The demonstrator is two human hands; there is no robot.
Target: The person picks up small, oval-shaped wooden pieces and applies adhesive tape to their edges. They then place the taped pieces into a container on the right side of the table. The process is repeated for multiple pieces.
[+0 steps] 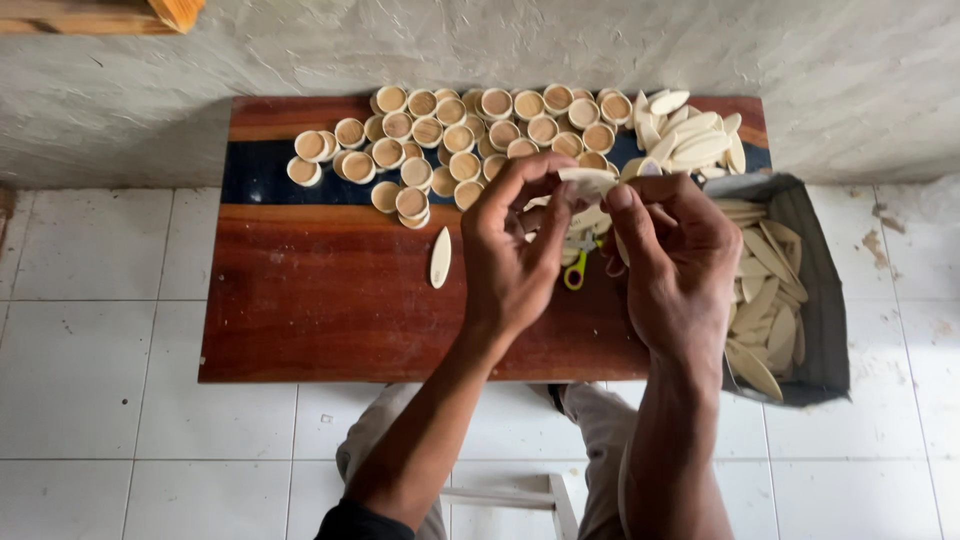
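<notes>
A white tiled floor (90,330) fills most of the view, and a rough grey wall (500,45) stands behind. On the floor lies the counter (320,310), a low reddish-brown wooden board with a dark blue band across its far part. At the right edge of the counter sits a grey bag (825,300), open, and it is full of pale leaf-shaped strips (765,300).

On the far part of the counter there is a big group of small round cups (450,135), pale outside and brown inside, lying close together and partly on each other. To the right of them is a smaller heap of pale strips (690,135). One single strip (440,257) lies alone on the wood, a little apart from the cups.

Both hands are raised over the middle of the counter. The left hand (510,260) and the right hand (680,265) hold together one curled pale strip (588,180); the fingers of each hand are pinching it from its own side. Under the hands, a yellow-handled tool (576,272) lies on the counter, mostly hidden.
</notes>
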